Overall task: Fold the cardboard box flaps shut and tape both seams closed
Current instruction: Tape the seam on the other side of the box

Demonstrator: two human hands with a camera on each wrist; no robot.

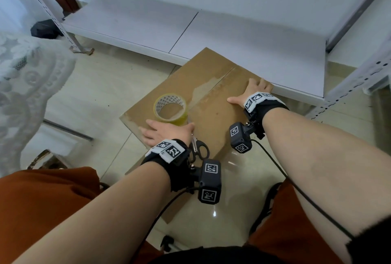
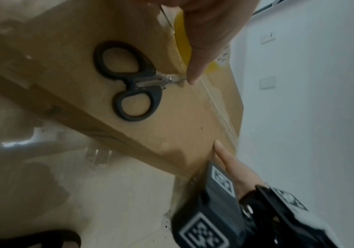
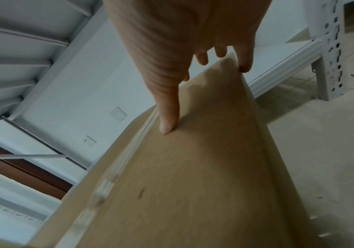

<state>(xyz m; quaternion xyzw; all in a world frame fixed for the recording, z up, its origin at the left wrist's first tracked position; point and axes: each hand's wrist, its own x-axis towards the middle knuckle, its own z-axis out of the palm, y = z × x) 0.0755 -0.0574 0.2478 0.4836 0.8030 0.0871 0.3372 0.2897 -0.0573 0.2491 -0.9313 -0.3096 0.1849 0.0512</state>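
A brown cardboard box [image 1: 213,121] stands on the floor with its top flaps folded flat. Clear tape and torn patches run along the middle seam [image 1: 213,88]. On the left flap stands a yellow tape roll [image 1: 170,109], and black-handled scissors [image 1: 200,150] lie by the near edge. My left hand [image 1: 163,133] rests flat on the box's near left corner, just in front of the roll, fingers spread. My right hand [image 1: 251,92] presses flat on the right flap, its fingertips at the far corner [image 3: 243,67]. The left wrist view shows the scissors [image 2: 129,83] and the roll [image 2: 182,42] beside my thumb.
A white metal shelf rack [image 1: 211,30] stands right behind the box, its perforated post [image 1: 349,90] to the right. A lace-covered object [image 1: 27,85] fills the left side. Glossy floor tiles [image 1: 95,94] surround the box. My knees in orange shorts are at the bottom.
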